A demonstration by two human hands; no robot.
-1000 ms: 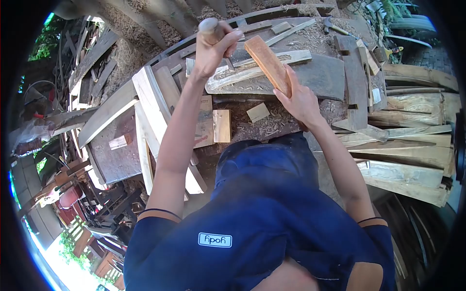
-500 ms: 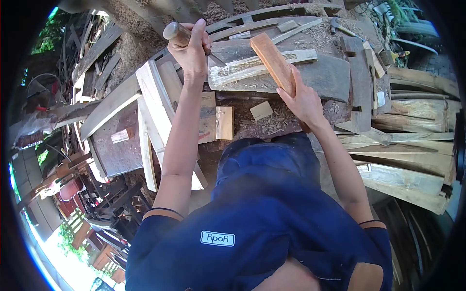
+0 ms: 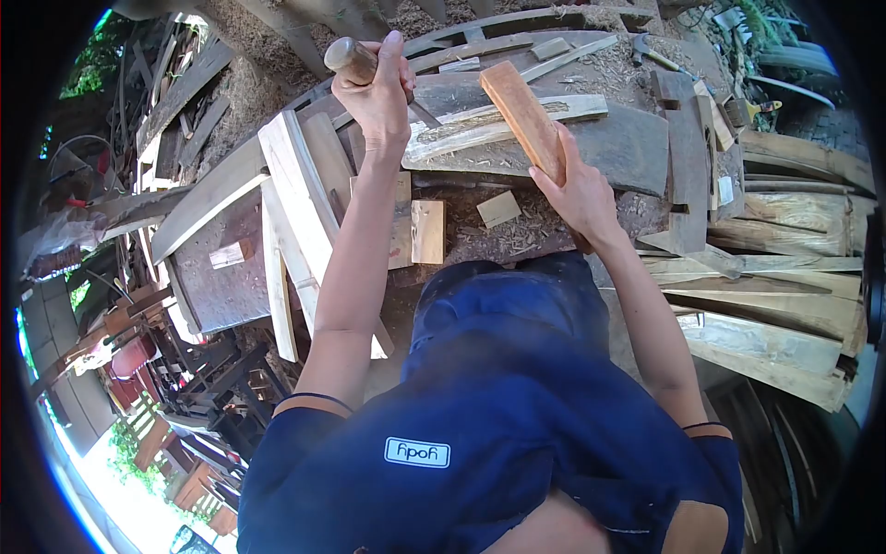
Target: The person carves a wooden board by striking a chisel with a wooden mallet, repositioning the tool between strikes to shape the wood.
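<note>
My left hand (image 3: 377, 97) is closed round the wooden handle of a chisel (image 3: 351, 61). The metal blade slants down to the right, its tip by the left part of a pale, curved wood piece (image 3: 503, 126) with a rough carved groove. My right hand (image 3: 580, 189) grips the lower end of a reddish-brown wooden block (image 3: 519, 115), held at a slant over that piece. The curved piece lies on a wide grey board (image 3: 628, 152). Small wood blocks (image 3: 428, 232) and shavings lie between the board and my body.
Long pale boards (image 3: 300, 175) lean at the left of the bench. A hammer (image 3: 657, 55) lies at the back right, near a slotted dark wood part (image 3: 685, 175). Stacked planks (image 3: 766, 337) fill the right side. Sawdust covers the ground at the top left.
My left hand and the chisel have shifted slightly to the right. My right hand and the block have barely moved.
</note>
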